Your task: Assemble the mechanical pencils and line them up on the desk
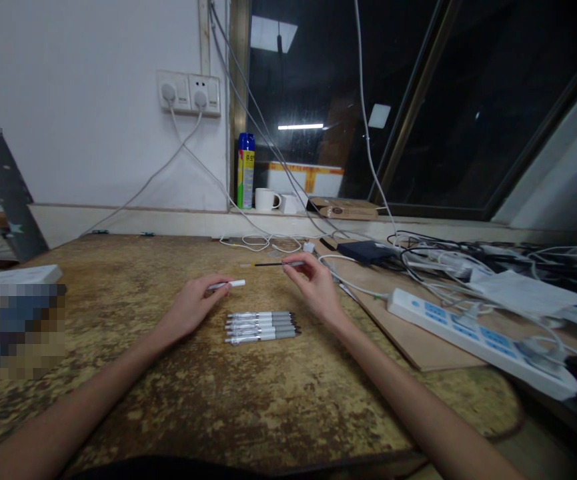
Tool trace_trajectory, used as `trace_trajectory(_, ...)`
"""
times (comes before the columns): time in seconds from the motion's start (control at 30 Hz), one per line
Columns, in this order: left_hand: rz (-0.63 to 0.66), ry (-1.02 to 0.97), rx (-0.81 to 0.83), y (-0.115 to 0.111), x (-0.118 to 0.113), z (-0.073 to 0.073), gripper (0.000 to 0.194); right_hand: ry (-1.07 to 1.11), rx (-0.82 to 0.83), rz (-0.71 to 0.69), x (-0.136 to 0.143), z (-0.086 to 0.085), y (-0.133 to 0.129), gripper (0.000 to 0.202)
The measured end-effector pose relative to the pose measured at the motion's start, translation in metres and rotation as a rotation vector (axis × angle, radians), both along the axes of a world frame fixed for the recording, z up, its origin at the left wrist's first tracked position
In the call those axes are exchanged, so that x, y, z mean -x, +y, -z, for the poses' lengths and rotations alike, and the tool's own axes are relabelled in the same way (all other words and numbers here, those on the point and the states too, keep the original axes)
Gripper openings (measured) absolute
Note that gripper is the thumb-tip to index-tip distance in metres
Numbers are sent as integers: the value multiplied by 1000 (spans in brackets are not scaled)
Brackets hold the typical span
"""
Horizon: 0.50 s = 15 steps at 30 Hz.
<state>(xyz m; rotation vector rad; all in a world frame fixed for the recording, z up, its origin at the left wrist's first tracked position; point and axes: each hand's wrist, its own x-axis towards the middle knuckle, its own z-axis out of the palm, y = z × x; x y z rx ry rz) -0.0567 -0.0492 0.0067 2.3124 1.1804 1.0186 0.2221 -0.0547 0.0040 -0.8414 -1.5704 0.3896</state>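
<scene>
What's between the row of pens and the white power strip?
In the head view, going from the pens to the power strip: the person's right forearm, some tabletop, then part of the brown board.

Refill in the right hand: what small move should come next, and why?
Probably bring the refill toward the barrel and line them up: the right hand holds the refill with its free end pointing left, apart from the barrel, whose free end points right from the left hand.
</scene>
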Motion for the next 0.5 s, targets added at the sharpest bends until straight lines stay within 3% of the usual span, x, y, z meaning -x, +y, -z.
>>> trace_trajectory(0.5, -16, -36, 33, 3, 0, 2, 40, 119, 201, -10, 3, -2, -2, 41)
